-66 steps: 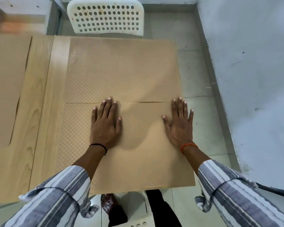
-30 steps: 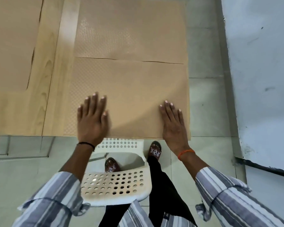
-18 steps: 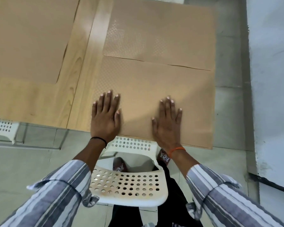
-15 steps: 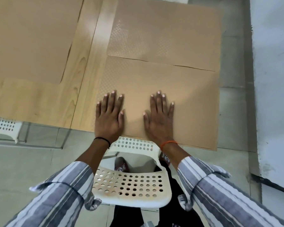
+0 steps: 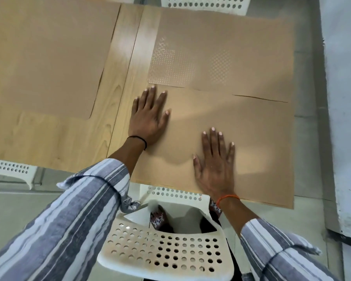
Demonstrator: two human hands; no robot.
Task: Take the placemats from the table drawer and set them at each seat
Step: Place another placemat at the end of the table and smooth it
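- White perforated chair: stood nearest the camera, its holed back below the table edge, a patterned shoe visible through its opening.
- Striped sleeves: grey and white, one on each forearm, reaching from the lower corners toward the table.
- Right hand: lay palm down, fingers straight and slightly spread, pressed flat on the near placemat close to its front edge; an orange thread band sat at the wrist.
- Left hand: lay palm down, fingers straight and fanned, pressed flat on the same mat near its left edge, farther in than the right hand; a black band circled the wrist.
- Near placemat: tan, lay flat at the right end of the wooden table, under both hands, its front edge at the table's front edge just above the chair.
- Far placemat: tan with a dotted texture, lay directly beyond the near one, their edges meeting along a thin seam just past the left fingertips.
- Left placemat: tan, lay well apart on the left part of the table, a bare wood strip between it and the other two.
- Second white chair: stood at the far side, beyond the far placemat.
- Third white chair: partly visible at the left below the table's front edge.
- Grey tiled floor and pale wall: lay to the right.
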